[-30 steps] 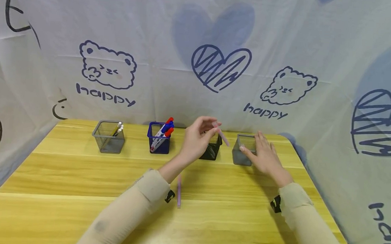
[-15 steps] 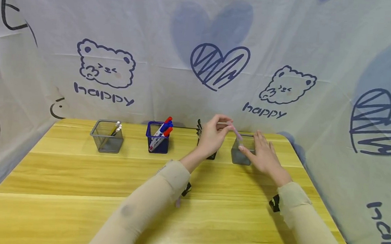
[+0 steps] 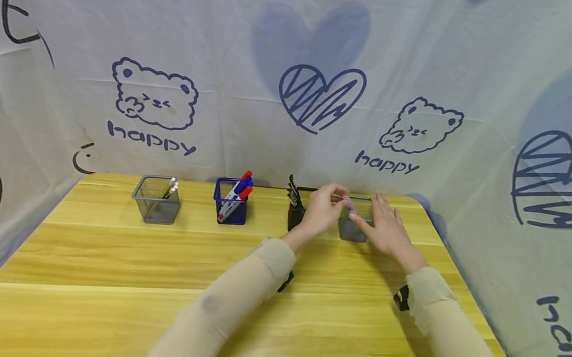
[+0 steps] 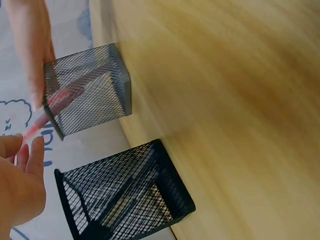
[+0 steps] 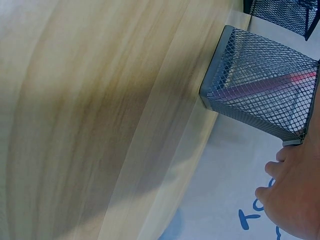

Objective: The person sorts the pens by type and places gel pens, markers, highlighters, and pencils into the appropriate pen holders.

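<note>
Near the back of the table, my left hand (image 3: 320,210) pinches a slim pink-and-purple stick (image 3: 348,203) between thumb and fingers. In the left wrist view its purple end slants in at the mouth of a grey mesh pen holder (image 4: 95,95). My right hand (image 3: 388,228) steadies that holder, with the thumb at its front rim and the fingers along the right side. Through the mesh in the right wrist view shows a purple stick with a pink end (image 5: 255,87). Just left stands a black mesh pen holder (image 3: 295,217) with black pens, partly behind my left hand.
Farther left are a blue mesh holder (image 3: 232,213) with red and blue markers (image 3: 235,197) and another grey mesh holder (image 3: 158,214) with white-ended pencils (image 3: 169,188). A printed cloth (image 3: 240,126) hangs right behind the wooden table (image 3: 114,255).
My left hand has moved right and then down, bringing the stick from above the black holder to the grey one. The stick lying on the table is now hidden by my left arm.
</note>
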Demonstrator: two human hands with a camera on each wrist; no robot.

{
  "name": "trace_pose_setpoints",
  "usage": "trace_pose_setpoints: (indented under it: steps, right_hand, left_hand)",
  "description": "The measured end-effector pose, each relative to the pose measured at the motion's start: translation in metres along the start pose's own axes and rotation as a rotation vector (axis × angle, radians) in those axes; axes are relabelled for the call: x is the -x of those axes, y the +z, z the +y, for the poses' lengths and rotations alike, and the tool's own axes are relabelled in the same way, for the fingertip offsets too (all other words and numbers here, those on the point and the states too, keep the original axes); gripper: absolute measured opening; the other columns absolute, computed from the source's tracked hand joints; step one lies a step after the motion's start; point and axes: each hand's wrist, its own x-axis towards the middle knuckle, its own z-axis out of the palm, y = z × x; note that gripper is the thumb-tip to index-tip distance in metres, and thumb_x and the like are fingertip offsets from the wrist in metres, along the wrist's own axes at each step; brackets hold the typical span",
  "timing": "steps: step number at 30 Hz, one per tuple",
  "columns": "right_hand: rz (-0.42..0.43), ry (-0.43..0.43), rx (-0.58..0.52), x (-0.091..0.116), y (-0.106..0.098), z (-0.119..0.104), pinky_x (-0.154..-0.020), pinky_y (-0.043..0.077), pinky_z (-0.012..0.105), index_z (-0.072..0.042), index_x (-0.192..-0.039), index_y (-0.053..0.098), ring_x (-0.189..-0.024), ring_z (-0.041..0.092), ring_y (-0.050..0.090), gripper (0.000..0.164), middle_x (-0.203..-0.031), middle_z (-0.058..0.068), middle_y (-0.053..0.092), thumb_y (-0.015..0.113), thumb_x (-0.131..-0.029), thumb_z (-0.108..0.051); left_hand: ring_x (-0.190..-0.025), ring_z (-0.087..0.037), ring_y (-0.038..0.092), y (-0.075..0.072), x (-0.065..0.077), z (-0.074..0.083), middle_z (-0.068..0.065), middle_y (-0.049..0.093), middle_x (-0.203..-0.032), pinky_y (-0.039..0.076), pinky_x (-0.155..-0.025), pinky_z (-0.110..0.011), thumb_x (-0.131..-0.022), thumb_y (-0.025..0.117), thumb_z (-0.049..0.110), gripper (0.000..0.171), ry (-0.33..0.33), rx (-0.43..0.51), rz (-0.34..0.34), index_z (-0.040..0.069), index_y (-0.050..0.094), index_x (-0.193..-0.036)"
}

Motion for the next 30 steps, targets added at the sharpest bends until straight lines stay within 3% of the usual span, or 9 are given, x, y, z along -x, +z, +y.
trace_pose_setpoints:
  steps: [6,17,23,30]
  right_hand:
    - [-0.004,-0.002,-0.008,0.001,-0.001,-0.002,-0.125,-0.004,0.067,0.005,-0.164,0.001,-0.159,0.041,-0.002,0.106,-0.173,0.022,-0.007,0.034,-0.102,-0.074]
    - [-0.008,0.004,0.003,0.002,-0.001,-0.003,-0.125,-0.005,0.067,0.005,-0.164,0.0,-0.159,0.041,-0.003,0.106,-0.172,0.022,-0.008,0.032,-0.102,-0.075]
    - [-0.013,0.005,0.004,0.002,-0.001,-0.003,-0.125,-0.005,0.067,0.006,-0.164,0.0,-0.159,0.042,-0.004,0.106,-0.172,0.023,-0.008,0.033,-0.102,-0.075]
    - [-0.008,0.001,-0.001,0.001,-0.001,-0.003,-0.125,-0.005,0.067,0.006,-0.164,0.001,-0.159,0.042,-0.003,0.106,-0.172,0.023,-0.008,0.034,-0.102,-0.074]
  left_hand:
    - [-0.112,-0.02,0.069,0.008,0.002,-0.003,-0.007,0.072,-0.121,0.058,-0.091,-0.023,-0.102,0.067,0.011,0.023,0.01,-0.109,-0.057,0.007,0.072,-0.125]
    - [-0.114,-0.02,0.068,0.011,0.005,0.0,-0.006,0.07,-0.124,0.058,-0.09,-0.024,-0.102,0.067,0.009,0.025,-0.023,-0.167,-0.111,0.009,0.073,-0.127]
    - [-0.118,-0.021,0.067,0.002,0.012,0.004,-0.007,0.067,-0.13,0.059,-0.089,-0.022,-0.103,0.066,0.008,0.027,-0.005,-0.119,-0.119,0.009,0.072,-0.129]
    - [-0.113,-0.015,0.067,-0.02,0.023,0.014,-0.003,0.065,-0.133,0.058,-0.088,-0.02,-0.101,0.068,0.008,0.027,0.054,-0.06,-0.088,0.013,0.073,-0.127]
